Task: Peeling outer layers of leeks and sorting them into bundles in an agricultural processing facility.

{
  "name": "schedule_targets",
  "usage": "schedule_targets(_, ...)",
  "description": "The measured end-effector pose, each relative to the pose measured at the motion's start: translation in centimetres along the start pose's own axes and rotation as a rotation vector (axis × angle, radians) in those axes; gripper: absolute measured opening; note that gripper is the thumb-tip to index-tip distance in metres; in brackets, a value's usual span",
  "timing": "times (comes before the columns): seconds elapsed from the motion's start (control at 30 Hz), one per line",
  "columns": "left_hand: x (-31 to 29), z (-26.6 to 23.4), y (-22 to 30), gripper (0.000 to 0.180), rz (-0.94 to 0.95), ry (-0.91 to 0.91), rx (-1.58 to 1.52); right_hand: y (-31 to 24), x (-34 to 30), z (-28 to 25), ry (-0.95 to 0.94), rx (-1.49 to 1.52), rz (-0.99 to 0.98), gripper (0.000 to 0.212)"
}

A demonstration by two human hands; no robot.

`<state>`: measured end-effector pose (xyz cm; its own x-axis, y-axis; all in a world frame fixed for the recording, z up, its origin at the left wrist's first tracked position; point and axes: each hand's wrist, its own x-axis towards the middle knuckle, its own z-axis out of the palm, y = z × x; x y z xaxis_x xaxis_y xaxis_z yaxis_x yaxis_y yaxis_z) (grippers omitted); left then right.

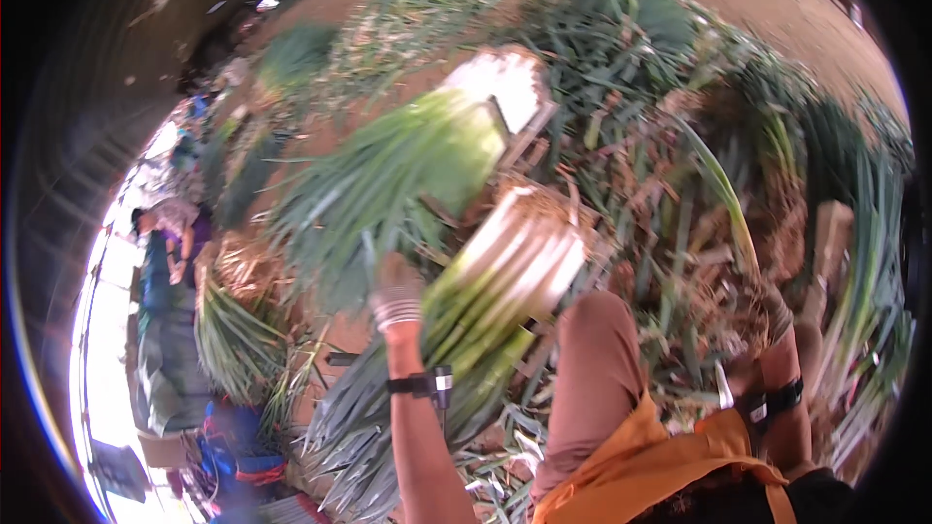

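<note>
My left hand (396, 291), in a pale glove with a striped cuff, is over the green leaves between two leek piles. Its fingers are smeared by motion, so a grip cannot be made out. To its right lies a pile of leeks (515, 252) with white stems side by side and roots toward the far right. Beyond it is another leek pile (427, 146), its white ends overexposed. My right hand (775, 315), also gloved, is closed at the root end of a single leek (728, 196), whose yellow-green leaves point up and away. Its fingers are partly hidden.
Untrimmed leeks (859, 233) and loose leaves (621, 29) heap up at the right and far side. A wooden piece (830, 238) stands near my right hand. At the left, another person (175, 223) bends near a leek bundle (233, 340). My knee (597, 340) is beside the near pile.
</note>
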<state>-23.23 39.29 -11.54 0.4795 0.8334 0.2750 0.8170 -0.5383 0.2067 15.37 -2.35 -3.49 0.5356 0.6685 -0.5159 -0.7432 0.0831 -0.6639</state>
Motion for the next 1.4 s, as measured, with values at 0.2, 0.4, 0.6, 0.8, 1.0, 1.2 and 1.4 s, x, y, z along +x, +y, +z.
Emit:
schedule_targets(0.2, -2.6, 2.7, 17.2, 0.037, -0.221, -0.570, 0.193, 8.0, 6.4, -13.7, 0.024, -0.457, -0.089, 0.026)
schedule_targets(0.4, -4.8, -0.7, 26.6, 0.028, 0.145, -0.344, -0.421, 6.7, 3.0, -6.4, -0.049, -0.061, 0.003, 0.024)
schedule_targets(0.6, -8.3, 1.2, 35.0, 0.030, 0.271, -0.270, -0.722, 2.7, -3.5, -3.4, -0.211, -0.147, 0.048, 0.021)
schedule_targets(0.8, -8.5, -0.7, 40.5, 0.031, -0.254, -0.896, -1.920, 5.7, -12.7, -2.3, -0.062, -0.939, -0.341, 0.019)
schedule_targets(1.0, -12.5, -7.0, 40.8, 0.020, -0.116, -0.616, -2.164, 8.6, -7.4, -8.2, -0.493, -1.038, -0.262, 0.030)
schedule_targets(1.2, -15.8, -10.5, 40.6, 0.023, 0.134, -0.636, -1.752, 3.3, -11.1, -0.2, -0.591, -0.515, -0.123, 0.040)
schedule_targets(1.4, -16.0, -10.6, 40.9, 0.023, 0.293, -0.587, -1.530, 3.2, -10.7, -1.6, -0.420, -0.533, -0.377, 0.039)
